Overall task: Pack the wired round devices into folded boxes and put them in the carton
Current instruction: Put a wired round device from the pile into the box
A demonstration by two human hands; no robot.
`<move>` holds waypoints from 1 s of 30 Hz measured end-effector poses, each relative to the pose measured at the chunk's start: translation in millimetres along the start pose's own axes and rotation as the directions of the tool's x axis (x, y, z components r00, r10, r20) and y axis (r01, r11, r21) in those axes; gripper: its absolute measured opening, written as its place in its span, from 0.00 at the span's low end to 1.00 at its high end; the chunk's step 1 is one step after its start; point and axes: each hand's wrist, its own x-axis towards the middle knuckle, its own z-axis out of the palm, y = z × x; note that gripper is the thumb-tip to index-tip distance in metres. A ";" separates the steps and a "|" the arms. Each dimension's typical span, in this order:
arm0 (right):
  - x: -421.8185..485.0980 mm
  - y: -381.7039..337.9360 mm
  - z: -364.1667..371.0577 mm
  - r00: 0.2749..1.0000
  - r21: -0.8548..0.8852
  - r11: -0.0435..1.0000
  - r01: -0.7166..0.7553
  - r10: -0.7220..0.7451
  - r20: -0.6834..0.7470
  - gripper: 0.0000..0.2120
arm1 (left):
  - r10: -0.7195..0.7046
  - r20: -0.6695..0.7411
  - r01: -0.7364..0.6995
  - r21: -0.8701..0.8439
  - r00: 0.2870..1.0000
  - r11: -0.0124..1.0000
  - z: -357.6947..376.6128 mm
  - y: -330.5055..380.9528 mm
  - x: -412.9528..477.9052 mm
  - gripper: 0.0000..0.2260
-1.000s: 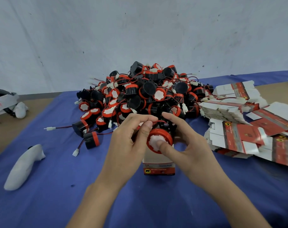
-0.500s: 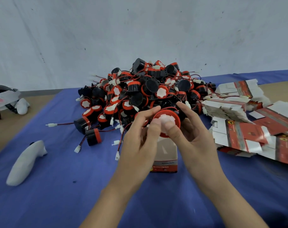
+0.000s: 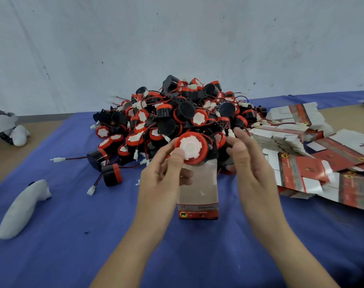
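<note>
**One device held right over the open box**

The left hand (image 3: 162, 179) grips a round device (image 3: 190, 147) by its red rim, thumb pressed on the white face, which is turned toward the camera. It sits just above the open top of a folded box (image 3: 197, 196). The box stands upright on the blue cloth (image 3: 73, 246), with a red label and a little elephant logo on its near end.

The right hand (image 3: 249, 163) is just beside the device on the right, fingers loosely bent and not wrapped round anything. It's blurry, and there's a white wire plug (image 3: 231, 133) right at its fingertips, but I can't tell if they touch.

Behind the hands is the big pile of black-and-red devices (image 3: 177, 113), wires tangled all through it. A few strays lie at its left edge. Flat unfolded boxes (image 3: 301, 159) are heaped on the right. On the left, a white controller (image 3: 21, 208) lies on the cloth and a headset (image 3: 2, 125) sits at the far edge.
</note>
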 end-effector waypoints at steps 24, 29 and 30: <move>-14.1 61.1 -3.1 0.913 -0.513 0.858 -0.007 0.215 0.347 0.33 | -0.082 0.087 -0.039 0.883 0.993 0.469 -0.1 -11.7 -19.4 0.16; -19.1 63.5 -4.9 0.901 -0.559 0.829 0.004 0.240 0.362 0.34 | -0.205 0.075 0.006 0.930 0.976 0.368 -7.3 -29.2 -15.3 0.13; -19.3 63.0 -5.6 0.897 -0.558 0.830 -0.012 0.256 0.361 0.33 | -0.213 0.080 -0.006 0.944 0.974 0.329 -8.5 -31.4 -13.6 0.12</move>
